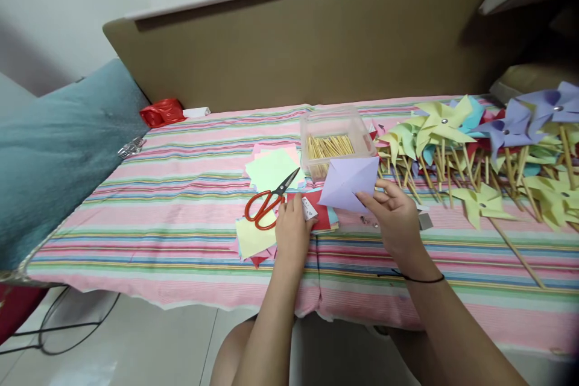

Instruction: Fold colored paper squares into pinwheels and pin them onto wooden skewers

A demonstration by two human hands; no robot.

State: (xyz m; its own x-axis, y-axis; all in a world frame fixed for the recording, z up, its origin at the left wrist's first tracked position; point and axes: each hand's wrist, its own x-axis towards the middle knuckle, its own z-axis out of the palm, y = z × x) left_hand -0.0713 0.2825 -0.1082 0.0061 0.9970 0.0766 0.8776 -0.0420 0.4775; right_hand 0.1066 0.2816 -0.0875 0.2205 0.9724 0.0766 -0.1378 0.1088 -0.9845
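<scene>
My right hand [400, 220] pinches a purple paper square [350, 184] at its right edge; slits or creases run in from its corners. My left hand [292, 232] rests at the paper piles, its fingers and thumb around a small white patterned piece [309, 209]. Under that lies a stack of red paper [323, 217]. Scissors with orange handles [265, 208] lie just left of my left fingers, across pale green paper sheets [274, 169] and pale yellow paper sheets [253, 238]. A few tiny shiny pieces [364, 220] lie beneath the purple square.
A clear plastic box [362, 132] of short wooden sticks [330, 146] stands behind the purple paper. Many finished paper pinwheels [446, 120] on sticks crowd the right side. At the far left are a red plastic bag [163, 113] and a blue cushion [67, 145]. Striped cloth [181, 211] covers the surface.
</scene>
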